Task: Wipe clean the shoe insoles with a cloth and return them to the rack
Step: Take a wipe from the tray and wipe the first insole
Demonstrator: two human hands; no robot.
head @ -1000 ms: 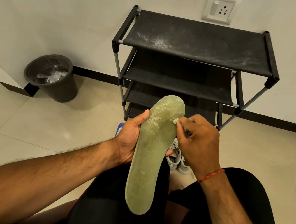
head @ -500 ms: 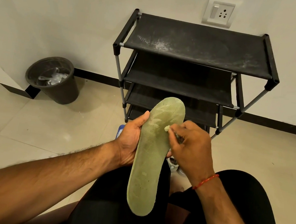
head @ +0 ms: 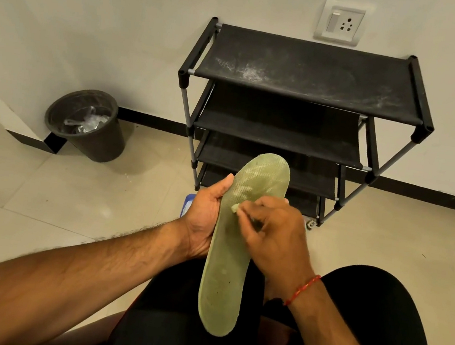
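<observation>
A long green insole [head: 225,282] stands nearly upright above my lap, toe end up. My left hand [head: 205,218] grips its left edge near the forefoot, thumb along the rim. My right hand [head: 273,236] pinches a small pale wad of cloth [head: 235,208] and presses it against the insole's left side, just below the toe area. Most of the cloth is hidden inside my curled fingers. The black shoe rack [head: 305,75] stands against the wall just behind the insole.
A dark bin [head: 88,125] with clear plastic inside sits on the floor to the left by a wall corner. A blue and white object [head: 187,204] peeks out behind my left hand. My knees in black fill the lower frame. A wall socket [head: 343,22] is above the rack.
My right hand with the cloth has slid leftward and a little down across the insole, from its right edge to its left side. The left hand keeps its grip.
</observation>
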